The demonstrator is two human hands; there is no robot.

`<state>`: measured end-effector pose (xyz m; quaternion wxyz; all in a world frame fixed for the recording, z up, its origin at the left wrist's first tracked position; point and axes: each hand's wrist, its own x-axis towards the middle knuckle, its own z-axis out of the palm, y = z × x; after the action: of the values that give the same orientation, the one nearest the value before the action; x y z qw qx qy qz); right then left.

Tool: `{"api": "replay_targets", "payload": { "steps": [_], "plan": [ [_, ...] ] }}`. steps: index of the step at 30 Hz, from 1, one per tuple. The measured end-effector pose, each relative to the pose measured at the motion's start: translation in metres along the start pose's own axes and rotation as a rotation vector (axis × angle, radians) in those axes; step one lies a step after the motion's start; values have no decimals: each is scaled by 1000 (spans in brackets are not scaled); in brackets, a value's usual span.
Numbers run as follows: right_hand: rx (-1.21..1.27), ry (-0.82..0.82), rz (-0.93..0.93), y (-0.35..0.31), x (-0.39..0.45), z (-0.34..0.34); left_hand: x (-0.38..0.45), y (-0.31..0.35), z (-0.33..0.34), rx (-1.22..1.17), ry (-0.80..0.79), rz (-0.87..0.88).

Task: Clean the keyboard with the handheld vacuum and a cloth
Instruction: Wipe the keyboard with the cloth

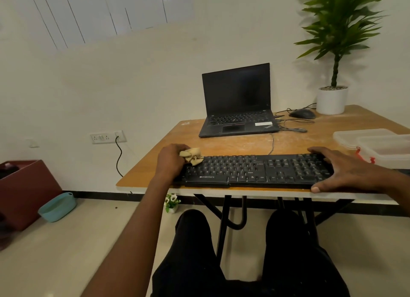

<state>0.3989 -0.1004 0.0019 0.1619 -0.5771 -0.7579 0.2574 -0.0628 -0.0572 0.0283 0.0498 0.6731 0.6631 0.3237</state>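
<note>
A black keyboard (pixel 250 169) lies along the front edge of the wooden table (pixel 244 144). My left hand (pixel 169 161) is closed around a crumpled tan cloth (pixel 192 155) and presses it on the keyboard's far left corner. My right hand (pixel 346 171) grips the keyboard's right end, fingers spread over the back edge and the thumb hooked on the table's front edge. No handheld vacuum is in view.
An open black laptop (pixel 238 103) sits behind the keyboard, with a mouse (pixel 302 113) and loose cables to its right. A potted plant (pixel 332 99) stands at the back right corner. Clear plastic boxes (pixel 377 144) lie at the right edge. My legs are under the table.
</note>
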Motion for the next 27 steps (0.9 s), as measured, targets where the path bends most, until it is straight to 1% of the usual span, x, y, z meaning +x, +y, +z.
{"api": "replay_targets", "payload": {
  "steps": [5, 12, 16, 27],
  "plan": [
    [12, 5, -5, 3, 2, 1, 6, -3, -5, 15, 38, -36],
    [6, 19, -24, 7, 8, 1, -37, -26, -18, 40, 46, -29],
    [21, 22, -23, 9, 6, 1, -44, -37, -24, 62, 67, -20],
    [6, 21, -20, 5, 5, 1, -1, -13, -8, 50, 74, -18]
  ]
}}
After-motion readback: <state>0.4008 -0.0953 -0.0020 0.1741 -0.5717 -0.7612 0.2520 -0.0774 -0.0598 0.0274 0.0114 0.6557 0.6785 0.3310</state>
